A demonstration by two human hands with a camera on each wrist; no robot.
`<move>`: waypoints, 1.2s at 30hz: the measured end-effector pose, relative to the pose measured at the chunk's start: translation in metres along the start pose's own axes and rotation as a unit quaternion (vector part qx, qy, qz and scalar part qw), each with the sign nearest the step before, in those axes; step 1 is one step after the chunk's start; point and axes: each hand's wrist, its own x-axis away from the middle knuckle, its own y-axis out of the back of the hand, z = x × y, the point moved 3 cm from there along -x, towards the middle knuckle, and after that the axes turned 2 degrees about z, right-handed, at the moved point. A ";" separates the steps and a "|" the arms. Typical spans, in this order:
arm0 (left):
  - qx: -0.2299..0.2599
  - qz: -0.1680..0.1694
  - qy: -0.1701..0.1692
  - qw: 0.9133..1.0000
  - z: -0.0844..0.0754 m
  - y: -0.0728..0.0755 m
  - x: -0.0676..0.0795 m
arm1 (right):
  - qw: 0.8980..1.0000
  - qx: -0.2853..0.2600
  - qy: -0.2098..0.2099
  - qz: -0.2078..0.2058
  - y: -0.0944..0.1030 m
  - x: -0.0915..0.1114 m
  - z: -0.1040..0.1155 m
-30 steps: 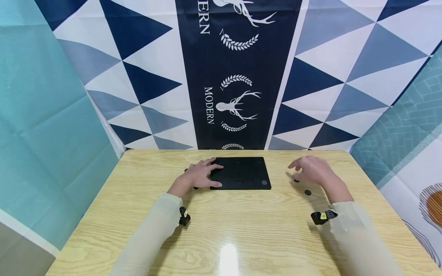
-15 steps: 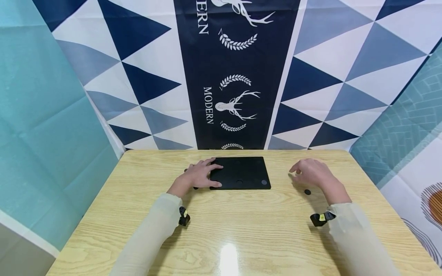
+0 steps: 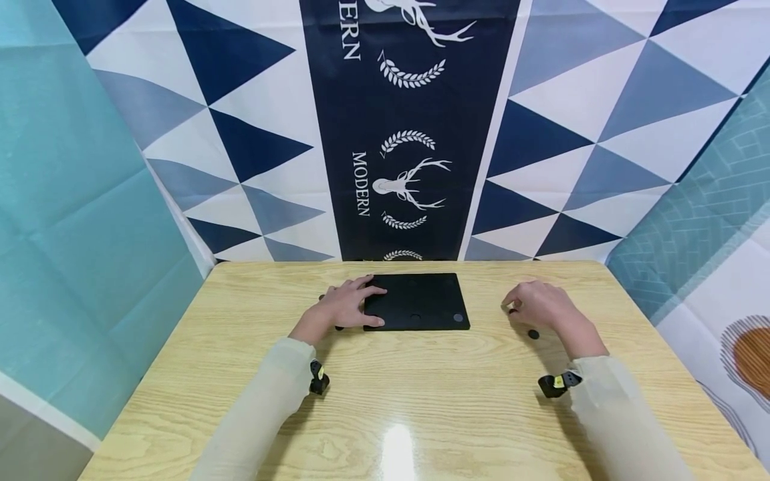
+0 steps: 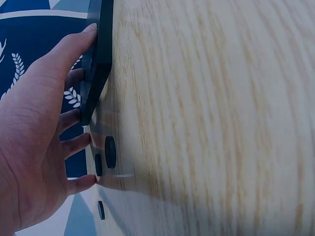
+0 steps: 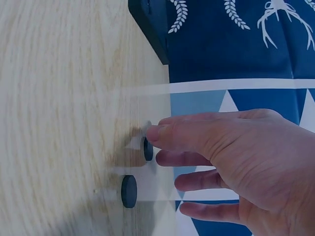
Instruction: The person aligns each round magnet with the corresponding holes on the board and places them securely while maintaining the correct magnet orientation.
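Note:
My left hand (image 3: pixel 343 306) rests with spread fingers on the left end of a flat black rectangular board (image 3: pixel 424 300). In the left wrist view its thumb lies along the board's edge (image 4: pixel 104 49). A small round greyish disc (image 3: pixel 458 318) sits at the board's near right corner. To the right, my right hand (image 3: pixel 541 304) hovers low, fingers loosely bent, over a small black disc (image 5: pixel 148 149). The thumb tip is right at that disc, which appears to lie on the table; the index fingertip is mostly hidden. Another black disc (image 3: pixel 533 334) lies nearer me.
Several more black discs lie beside and under my left hand, such as one disc (image 4: pixel 110 152) and a farther disc (image 4: pixel 101 210). The wooden table (image 3: pixel 385 387) ends at a patterned cloth backdrop (image 3: pixel 403 133).
My right hand has dipped slightly, and the disc hidden half a second ago shows again at its fingertips. The left hand stays on the board. The head view has shifted slightly.

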 end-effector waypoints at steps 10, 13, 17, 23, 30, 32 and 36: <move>0.002 0.002 0.002 1.000 0.003 -0.002 -0.001 | 1.000 0.013 0.006 -0.007 -0.006 -0.001 0.000; 0.006 0.000 0.001 1.000 0.002 -0.001 0.000 | 1.000 0.015 0.007 -0.004 -0.006 -0.002 0.002; 0.006 0.000 0.001 1.000 0.003 -0.001 0.001 | 1.000 0.013 0.008 -0.001 -0.006 -0.002 0.002; -0.003 0.002 0.001 1.000 0.002 -0.001 -0.001 | 1.000 0.000 0.007 0.003 -0.007 -0.004 0.002; -0.002 0.000 -0.001 1.000 0.002 -0.002 -0.001 | 1.000 -0.003 0.001 0.001 -0.009 -0.005 0.002; 0.000 0.000 -0.002 1.000 0.002 -0.002 0.000 | 1.000 -0.001 -0.004 -0.006 -0.009 -0.005 0.003; 0.004 0.001 -0.001 1.000 0.003 -0.003 -0.002 | 1.000 -0.010 -0.007 -0.013 -0.010 -0.004 0.004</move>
